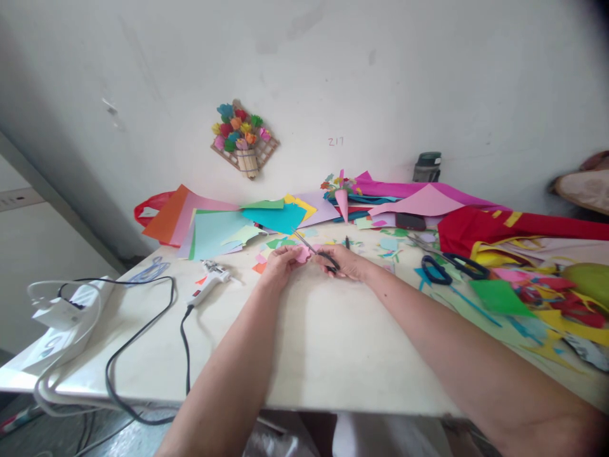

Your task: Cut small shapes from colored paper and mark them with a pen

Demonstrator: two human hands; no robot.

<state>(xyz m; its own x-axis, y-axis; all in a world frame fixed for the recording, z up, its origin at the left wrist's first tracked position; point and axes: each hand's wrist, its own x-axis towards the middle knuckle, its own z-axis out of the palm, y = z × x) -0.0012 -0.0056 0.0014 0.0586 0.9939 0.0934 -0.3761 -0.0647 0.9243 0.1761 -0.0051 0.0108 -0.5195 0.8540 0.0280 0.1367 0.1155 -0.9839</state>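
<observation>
Near the middle of the table, my left hand [282,263] pinches a small piece of pink paper [303,255]. My right hand [346,263] is closed around the black handles of a small pair of scissors [328,260]. Their metal blades point up and to the left, just beside the pink paper; whether they touch it I cannot tell. Small coloured paper scraps [280,243] lie behind and around my hands. A larger pair of scissors with dark blue handles [435,270] rests to the right of my right hand.
On the left lie a glue gun [208,284], its black cable, and a white power strip [71,324]. Coloured paper sheets [216,228] line the back. A phone [410,221] and a paper cone of flowers [342,202] sit behind. Red fabric [523,225] and cuttings cover the right side.
</observation>
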